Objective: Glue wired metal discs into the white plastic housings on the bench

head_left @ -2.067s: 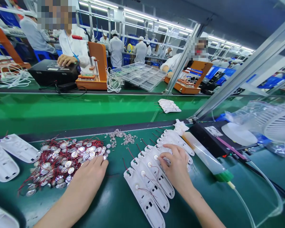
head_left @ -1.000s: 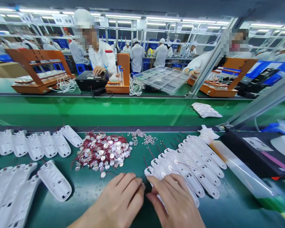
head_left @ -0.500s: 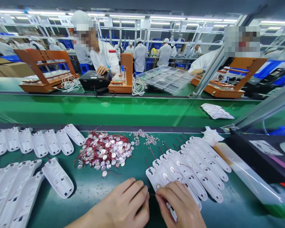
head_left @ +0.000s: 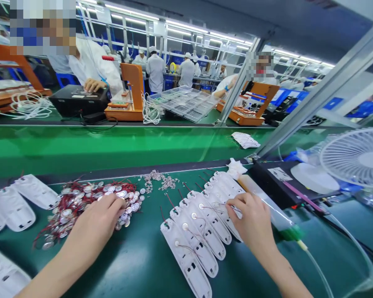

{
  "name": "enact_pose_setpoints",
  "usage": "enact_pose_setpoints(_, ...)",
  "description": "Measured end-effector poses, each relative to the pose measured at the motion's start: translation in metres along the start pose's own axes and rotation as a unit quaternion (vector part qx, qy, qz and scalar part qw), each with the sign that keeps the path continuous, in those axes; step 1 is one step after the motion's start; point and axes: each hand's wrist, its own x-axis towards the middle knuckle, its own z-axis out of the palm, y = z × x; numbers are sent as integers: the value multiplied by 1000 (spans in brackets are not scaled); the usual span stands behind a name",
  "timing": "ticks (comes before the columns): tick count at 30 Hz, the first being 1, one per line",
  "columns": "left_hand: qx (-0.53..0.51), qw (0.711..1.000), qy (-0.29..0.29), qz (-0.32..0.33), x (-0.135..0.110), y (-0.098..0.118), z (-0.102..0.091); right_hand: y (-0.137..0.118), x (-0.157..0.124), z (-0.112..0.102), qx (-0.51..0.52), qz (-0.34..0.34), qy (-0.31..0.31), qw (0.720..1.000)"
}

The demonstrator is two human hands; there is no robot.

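Note:
My left hand (head_left: pixel 101 215) is at the right side of a pile of small round metal discs with red wires (head_left: pixel 77 198). Its fingers are bent and close together, touching the pile, with the fingertips partly hidden. Over the right part of a row of white plastic shells (head_left: pixel 186 256) is my right hand (head_left: pixel 251 215), thumb and fingers pinched; what they hold is too small to make out. Discs with thin wires lie inside several shells, among them a disc (head_left: pixel 185 226) near a shell's upper end. Red wires stick out of the shells' top ends.
Small metal parts (head_left: pixel 160 180) lie behind the shells. To the right are a translucent syringe (head_left: pixel 267 203) with a hose, a black box (head_left: pixel 275 178) and a white fan (head_left: pixel 354 157). More shells (head_left: pixel 15 207) lie left. Beyond the green belt (head_left: pixel 112 145), co-workers sit by orange fixtures.
My hands were together at the front with a red wire between them. Now they are apart, the left at the disc pile and the right over the shells. The view has turned right.

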Motion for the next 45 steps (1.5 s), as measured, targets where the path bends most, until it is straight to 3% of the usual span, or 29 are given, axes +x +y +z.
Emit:
enact_pose_setpoints(6, -91, 991, 92, 16, 2, 3, -13, -3, -1, 10, -29, 13, -22, 999)
enact_pose_setpoints(13, -77, 984, 147, 64, 9, 18, -36, -8, -1, 8, -53, 3, -44, 998)
enact_pose_setpoints(27, -50, 985, 152, 63, 4, 16, -35, -8, -15, 12, -42, -9, -53, 998)
enact_pose_setpoints(36, -185, 965, 180, 35, 14, 39, -43, -1, -3, 11, -2, -24, -142, 990)
enact_pose_setpoints(39, -280, 947, 156, 28, 16, 55, -41, -11, 3, 1, 29, -12, -86, 996)
enact_pose_setpoints(41, -362, 924, 121, 17, 18, 69, -39, -28, 6, -14, 122, 2, -42, 992)
enact_pose_setpoints(43, -464, 883, 68, -7, 21, 84, -36, -53, 5, -29, 280, 16, -75, 957)
enact_pose_setpoints(45, -568, 822, 13, -45, 23, 96, -34, -79, 1, -39, 373, 24, -131, 918)
